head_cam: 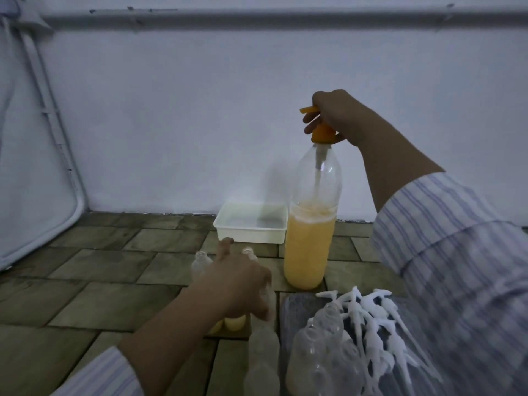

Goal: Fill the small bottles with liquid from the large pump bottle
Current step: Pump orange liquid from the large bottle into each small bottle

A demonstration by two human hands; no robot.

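Right hand raised, fingers curled round orange pump head of tall clear plastic bottle of orange liquid standing on tiled floor; left hand reaches low, fingers loosely spread over small clear bottles.

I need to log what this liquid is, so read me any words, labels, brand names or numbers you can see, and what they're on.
None can be read. The large pump bottle shows no label, the white tub is plain, and the small bottles are clear and unmarked.
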